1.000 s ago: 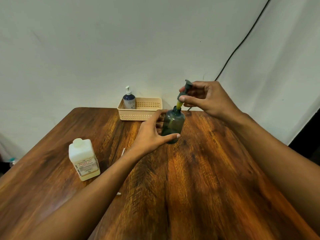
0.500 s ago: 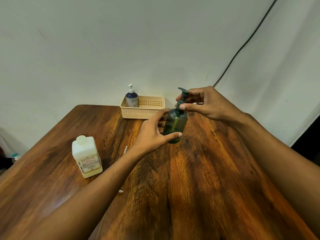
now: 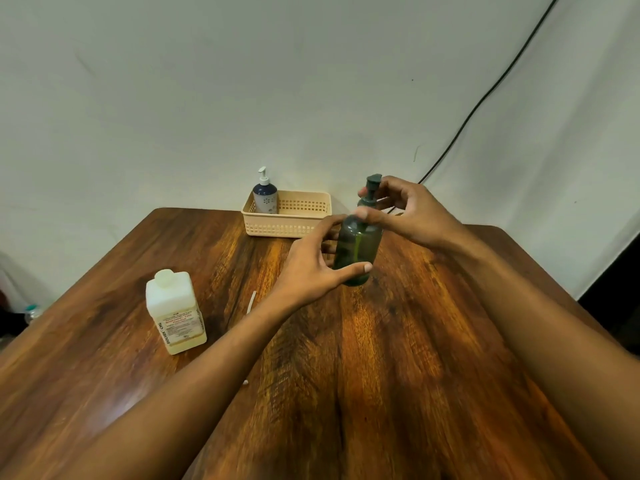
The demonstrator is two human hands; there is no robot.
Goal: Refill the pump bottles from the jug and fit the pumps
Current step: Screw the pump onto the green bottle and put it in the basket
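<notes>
A dark green pump bottle [image 3: 358,251] stands on the wooden table [image 3: 398,358] near the middle. My left hand [image 3: 311,268] wraps its body from the left. My right hand [image 3: 405,213] pinches the collar of the dark green pump [image 3: 372,188], which sits down in the bottle's neck with its tube visible inside. A white square jug [image 3: 175,315] with a label and its cap on stands at the left. A blue pump bottle [image 3: 265,197] with a white pump stands in the left end of a beige basket [image 3: 294,220].
A thin white stick [image 3: 251,302] lies on the table between the jug and my left forearm. A small white bit [image 3: 245,382] lies nearer me. A black cable [image 3: 485,95] runs down the wall at the back right. The table's edges fall away left and right.
My right hand has lowered the pump until its tube went fully into the green bottle and the collar reached the neck. The left hand kept its hold on the bottle.
</notes>
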